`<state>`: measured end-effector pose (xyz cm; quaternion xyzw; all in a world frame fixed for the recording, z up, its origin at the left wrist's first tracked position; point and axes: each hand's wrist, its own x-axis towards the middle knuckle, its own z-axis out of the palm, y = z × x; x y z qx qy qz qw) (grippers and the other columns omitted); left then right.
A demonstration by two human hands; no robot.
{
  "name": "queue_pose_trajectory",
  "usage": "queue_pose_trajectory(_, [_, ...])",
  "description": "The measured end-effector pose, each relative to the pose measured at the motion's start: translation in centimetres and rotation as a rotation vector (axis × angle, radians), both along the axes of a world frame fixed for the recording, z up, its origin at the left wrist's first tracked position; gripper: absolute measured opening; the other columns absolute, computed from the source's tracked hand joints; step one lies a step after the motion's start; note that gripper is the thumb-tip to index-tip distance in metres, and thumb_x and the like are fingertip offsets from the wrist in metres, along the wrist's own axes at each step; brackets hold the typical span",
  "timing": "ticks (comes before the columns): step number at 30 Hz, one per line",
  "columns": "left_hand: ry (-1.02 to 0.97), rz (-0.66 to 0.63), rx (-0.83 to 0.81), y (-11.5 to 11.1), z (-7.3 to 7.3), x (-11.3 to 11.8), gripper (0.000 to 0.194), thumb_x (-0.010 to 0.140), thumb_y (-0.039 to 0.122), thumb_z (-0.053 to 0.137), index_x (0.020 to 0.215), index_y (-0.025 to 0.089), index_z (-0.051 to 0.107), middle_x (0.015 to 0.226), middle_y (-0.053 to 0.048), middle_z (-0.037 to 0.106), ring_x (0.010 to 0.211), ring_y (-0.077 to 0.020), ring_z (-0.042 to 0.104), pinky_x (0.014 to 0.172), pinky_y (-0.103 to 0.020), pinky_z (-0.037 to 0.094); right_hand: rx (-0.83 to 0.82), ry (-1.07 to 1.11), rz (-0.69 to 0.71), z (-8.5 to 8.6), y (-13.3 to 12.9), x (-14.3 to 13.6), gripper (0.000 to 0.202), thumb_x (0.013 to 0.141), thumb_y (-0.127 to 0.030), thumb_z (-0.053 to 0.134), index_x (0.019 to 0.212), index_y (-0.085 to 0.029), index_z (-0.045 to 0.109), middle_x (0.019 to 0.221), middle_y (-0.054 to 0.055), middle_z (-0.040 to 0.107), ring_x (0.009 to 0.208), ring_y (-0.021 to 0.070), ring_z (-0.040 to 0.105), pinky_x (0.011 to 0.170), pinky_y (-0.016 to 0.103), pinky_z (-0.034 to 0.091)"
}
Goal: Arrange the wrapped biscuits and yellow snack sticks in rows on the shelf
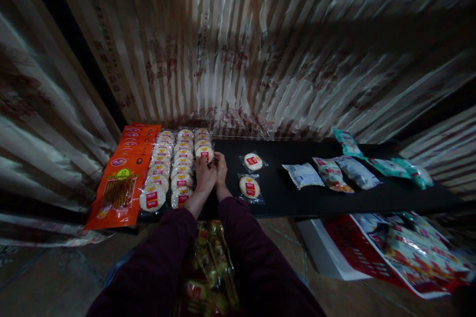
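Note:
My left hand (205,177) and my right hand (220,167) are close together at the front end of the third row of round wrapped crackers (204,138). The fingers of both hands are closed at a round cracker packet (205,152) with a red label, the last in that row. Two longer rows of the same crackers (182,168) lie to the left, overlapping. Right of my hands, two single cracker packets (253,161) (250,186) lie on the black shelf (273,173), one behind the other.
Orange snack bags (121,183) overlap at the shelf's left end. White and teal packets (330,174) lie to the right. Below stand an open box (334,250) of packets and gold-wrapped snacks (211,257). Patterned curtains (238,49) hang behind.

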<state>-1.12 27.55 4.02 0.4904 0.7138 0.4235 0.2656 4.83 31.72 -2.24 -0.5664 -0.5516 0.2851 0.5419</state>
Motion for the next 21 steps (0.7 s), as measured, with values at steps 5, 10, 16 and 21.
queue_pose_trajectory(5, [0.039,0.029,-0.025,0.3,-0.5,0.2,0.046,0.078,0.013,0.046,0.123,0.01,0.052,0.138,-0.018,0.048,0.131,-0.0264,0.041,0.112,-0.04,0.029,0.018,-0.128,0.004,-0.1,-0.1,-0.1,0.036,0.073,-0.017,0.047,0.107,-0.02,0.055,0.104,0.006,0.06,0.094,0.0176,0.056,0.084,0.03,0.046])
queue_pose_trajectory(10, [0.012,0.046,0.021,0.6,-1.3,0.2,0.038,0.079,0.015,0.046,0.116,0.013,0.058,0.134,-0.015,0.051,0.128,-0.0247,0.045,0.112,-0.037,0.029,-0.033,-0.284,-0.04,0.4,-0.5,-0.2,0.03,0.076,-0.019,0.05,0.105,-0.019,0.058,0.102,0.007,0.064,0.098,0.0204,0.053,0.087,0.033,0.041])
queue_pose_trajectory(16, [0.023,0.053,0.077,1.3,-2.8,0.3,0.033,0.081,0.015,0.044,0.108,0.015,0.062,0.133,-0.014,0.052,0.129,-0.0264,0.043,0.115,-0.045,0.024,-0.114,-0.334,-0.032,0.8,-0.8,-0.3,0.029,0.08,-0.022,0.05,0.108,-0.019,0.057,0.108,0.007,0.064,0.098,0.0205,0.053,0.085,0.032,0.04])
queue_pose_trajectory(21, [0.009,0.079,0.12,1.7,-3.7,1.0,0.033,0.083,0.012,0.041,0.109,0.016,0.062,0.131,-0.012,0.053,0.137,-0.0264,0.031,0.118,-0.049,0.015,-0.074,-0.354,-0.043,0.3,-0.5,-0.4,0.029,0.079,-0.023,0.053,0.108,-0.018,0.056,0.107,0.008,0.064,0.097,0.0205,0.055,0.091,0.033,0.038])
